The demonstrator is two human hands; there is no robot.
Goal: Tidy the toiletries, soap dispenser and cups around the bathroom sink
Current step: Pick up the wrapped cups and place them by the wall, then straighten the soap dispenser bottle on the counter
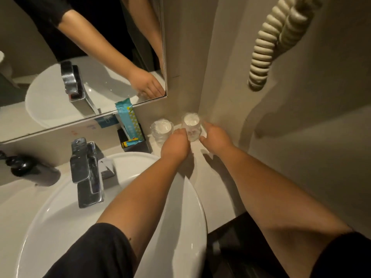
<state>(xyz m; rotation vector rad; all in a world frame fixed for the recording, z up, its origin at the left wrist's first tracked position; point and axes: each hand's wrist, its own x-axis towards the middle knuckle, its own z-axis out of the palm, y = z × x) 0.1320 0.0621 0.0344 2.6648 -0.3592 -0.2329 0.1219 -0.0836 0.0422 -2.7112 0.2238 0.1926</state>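
Reaching from two dark sleeves (94, 251) at the near edge, over the white sink (180, 247), toward the far right corner of the counter (218, 197). Closing on one wrapped cup (191, 127) from both sides: left hand (175, 145) curled against its left wall, right hand (215, 139) with fingertips touching its right wall, neither hand wrapping fully round it. Holding that cup upright in the corner where the two walls meet; impossible to tell whether lifted or resting on the counter. Standing just beside it on the left, a second wrapped cup (161, 130), upright, partly hidden behind the left hand: two cups in all, each in clear film with a white inside. Sitting further left along the counter's back edge, one black holder box (138, 144), with one tall teal packet (128, 119) leaning up against the mirror (90, 57) and one small blue and yellow packet (130, 142) lying low in it. Rising at the sink's back rim, one chrome tap (86, 171). Resting at the counter's far left, one dark soap dispenser (30, 169), well apart from the cups. Hanging on the right wall, one cream coiled cord (267, 49).
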